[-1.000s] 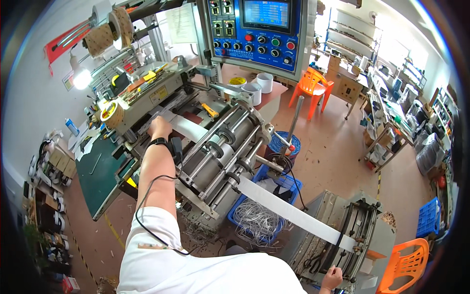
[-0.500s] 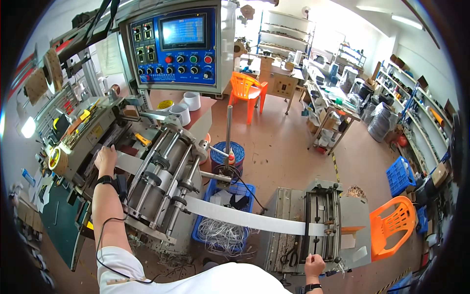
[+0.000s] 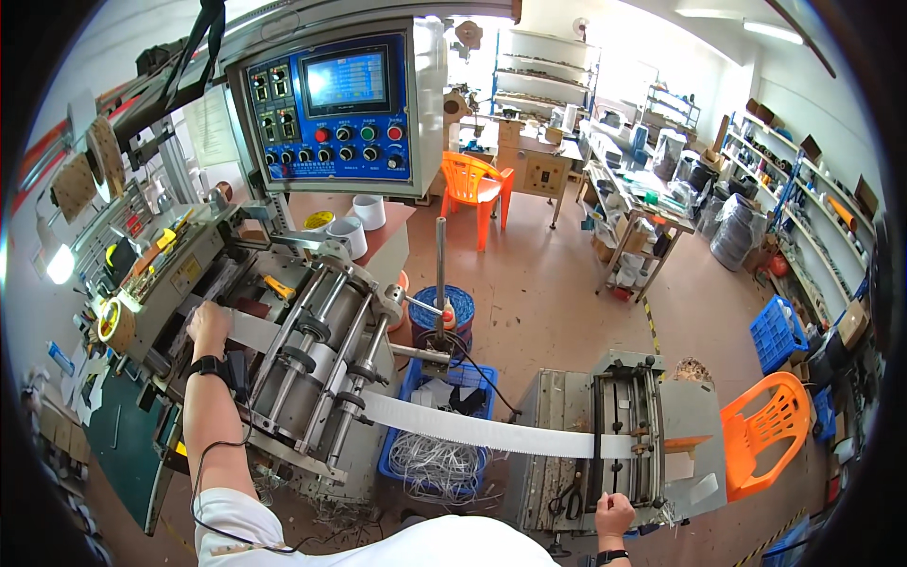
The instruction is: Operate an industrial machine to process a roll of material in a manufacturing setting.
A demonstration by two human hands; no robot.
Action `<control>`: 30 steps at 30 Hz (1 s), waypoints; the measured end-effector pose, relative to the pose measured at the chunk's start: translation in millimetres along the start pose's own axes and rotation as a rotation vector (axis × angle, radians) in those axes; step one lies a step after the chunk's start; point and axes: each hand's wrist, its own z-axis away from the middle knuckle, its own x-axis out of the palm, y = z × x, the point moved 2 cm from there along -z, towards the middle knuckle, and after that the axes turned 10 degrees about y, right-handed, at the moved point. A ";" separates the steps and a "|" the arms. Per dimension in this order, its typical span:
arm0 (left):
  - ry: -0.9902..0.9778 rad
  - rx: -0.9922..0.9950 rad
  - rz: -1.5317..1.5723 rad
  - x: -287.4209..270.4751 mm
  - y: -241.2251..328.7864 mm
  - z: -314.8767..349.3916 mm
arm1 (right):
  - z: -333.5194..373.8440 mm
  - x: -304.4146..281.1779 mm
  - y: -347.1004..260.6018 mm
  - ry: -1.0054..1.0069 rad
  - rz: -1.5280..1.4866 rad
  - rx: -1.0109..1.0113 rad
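Note:
My left hand (image 3: 210, 326) is closed at the left side of the roller machine (image 3: 326, 364), where its fingers meet a white strip (image 3: 253, 331). The same white band (image 3: 482, 433) comes out past the rollers, sags across the gap, and enters the smaller machine (image 3: 557, 416) on the right under its bars. My right hand (image 3: 614, 513) is curled at the near edge of that smaller machine; whatever its fingers hold is hidden. Black-handled scissors (image 3: 567, 501) lie on the machine just left of this hand.
A control panel (image 3: 331, 109) hangs above the rollers. A yellow cutter (image 3: 278, 287) lies behind the strip. Between the machines stands a blue crate (image 3: 430, 472) of white scrap strips, with an upright metal post (image 3: 441, 274) behind it. An orange chair (image 3: 765, 435) stands at the right.
The whole view has shifted slightly as my head moved. Both hands stay at nearly the same places on the machines, and the white band still spans the gap.

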 end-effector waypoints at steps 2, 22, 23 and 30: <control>0.021 0.025 0.011 3.3 -2.2 0.6 | 1.2 -1.2 0.9 0.001 0.004 0.002; 0.007 0.092 0.136 73.0 -30.7 -50.0 | -3.0 -3.1 -4.4 0.052 -0.023 -0.032; 0.005 0.093 0.133 73.5 -30.7 -49.3 | -3.5 -3.5 -4.4 0.049 -0.021 -0.031; 0.030 0.046 0.131 34.3 -9.5 -13.6 | -1.9 -4.6 -6.1 0.048 -0.009 -0.016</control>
